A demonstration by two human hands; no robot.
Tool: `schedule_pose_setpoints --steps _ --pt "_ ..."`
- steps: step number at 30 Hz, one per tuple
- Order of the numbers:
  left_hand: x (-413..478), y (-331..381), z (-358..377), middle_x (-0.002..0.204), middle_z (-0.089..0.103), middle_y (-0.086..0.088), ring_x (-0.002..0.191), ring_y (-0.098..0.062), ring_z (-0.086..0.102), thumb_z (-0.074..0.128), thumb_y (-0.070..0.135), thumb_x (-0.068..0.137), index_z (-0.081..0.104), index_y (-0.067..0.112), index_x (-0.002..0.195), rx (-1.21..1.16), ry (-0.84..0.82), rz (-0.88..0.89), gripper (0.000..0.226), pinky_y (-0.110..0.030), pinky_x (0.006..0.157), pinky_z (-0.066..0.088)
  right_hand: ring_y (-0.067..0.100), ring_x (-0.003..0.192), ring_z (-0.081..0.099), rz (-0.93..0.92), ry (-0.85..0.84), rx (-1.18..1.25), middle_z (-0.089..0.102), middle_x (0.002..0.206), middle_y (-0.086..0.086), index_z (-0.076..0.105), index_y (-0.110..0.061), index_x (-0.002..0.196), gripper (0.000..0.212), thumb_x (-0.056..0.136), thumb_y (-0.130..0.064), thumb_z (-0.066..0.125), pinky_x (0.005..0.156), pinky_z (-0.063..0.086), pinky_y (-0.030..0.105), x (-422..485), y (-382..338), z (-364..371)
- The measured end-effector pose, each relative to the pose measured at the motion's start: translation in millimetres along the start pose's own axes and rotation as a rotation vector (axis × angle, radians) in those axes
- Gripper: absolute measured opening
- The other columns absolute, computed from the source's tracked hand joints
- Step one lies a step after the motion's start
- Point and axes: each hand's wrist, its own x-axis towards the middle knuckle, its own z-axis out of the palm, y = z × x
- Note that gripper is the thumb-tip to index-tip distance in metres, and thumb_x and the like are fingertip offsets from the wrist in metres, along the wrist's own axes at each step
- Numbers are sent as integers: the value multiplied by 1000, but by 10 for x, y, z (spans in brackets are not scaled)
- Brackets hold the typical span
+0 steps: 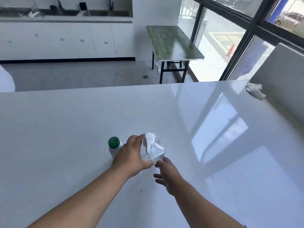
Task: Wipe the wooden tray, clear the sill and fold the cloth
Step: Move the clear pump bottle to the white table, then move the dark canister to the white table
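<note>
A clear square pump bottle [155,149] with a white pump head stands on the glossy white counter [65,129] near its front middle. My left hand [131,155] is wrapped around the bottle's left side. My right hand [166,175] hovers just below and right of the bottle's base, fingers apart, fingertips close to it. A white bottle with a green cap [114,145] stands right beside my left hand, partly hidden by it. A crumpled white cloth [255,91] lies at the counter's far right, against a grey panel. No wooden tray shows.
Beyond the counter's far edge stands a green-topped folding table [174,43] by tall windows [230,30]. White cabinets with sinks [65,38] line the back wall. A grey upright panel [283,79] borders the counter on the right.
</note>
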Motion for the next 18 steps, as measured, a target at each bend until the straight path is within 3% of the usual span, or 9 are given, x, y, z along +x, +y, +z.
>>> schedule_pose_setpoints --steps 4,7,9,13,16,18 --pt "36 -56 85 153 44 4 135 -17 54 89 63 62 41 31 154 -48 -43 -1 108 -32 109 44 36 113 69 -4 39 3 62 116 -11 51 -37 144 57 89 -22 55 99 56 45 33 80 21" --pt "50 25 -34 169 28 6 154 -17 32 82 87 47 27 34 162 -69 -115 -44 138 -40 122 34 31 109 72 -40 35 -6 65 107 -10 43 -40 150 66 88 -26 60 93 58 38 -19 43 -19" --pt "31 131 -170 173 19 13 157 -16 22 72 97 45 18 39 164 -94 -118 -54 143 -42 123 32 22 99 70 -101 35 -64 66 110 -7 41 -37 154 71 87 -29 62 83 56 32 -113 -35 -122" --pt "78 467 -432 166 34 20 151 -12 29 56 94 66 34 42 157 -79 -3 27 107 -40 117 37 14 116 62 -298 146 -345 59 147 2 48 -30 152 67 86 -37 60 91 53 29 -427 -220 -535" --pt "212 925 -506 156 46 20 145 -11 36 59 80 78 48 41 147 77 5 113 80 -38 108 44 10 123 59 -463 341 -583 55 152 -7 51 -33 149 61 90 -47 57 95 51 30 -725 -347 -1011" --pt "294 1312 -421 154 49 19 144 -12 38 63 73 81 51 38 146 171 -36 169 75 -37 105 47 10 137 47 -531 473 -707 52 153 -13 50 -35 150 64 89 -57 56 103 47 34 -948 -385 -1407"
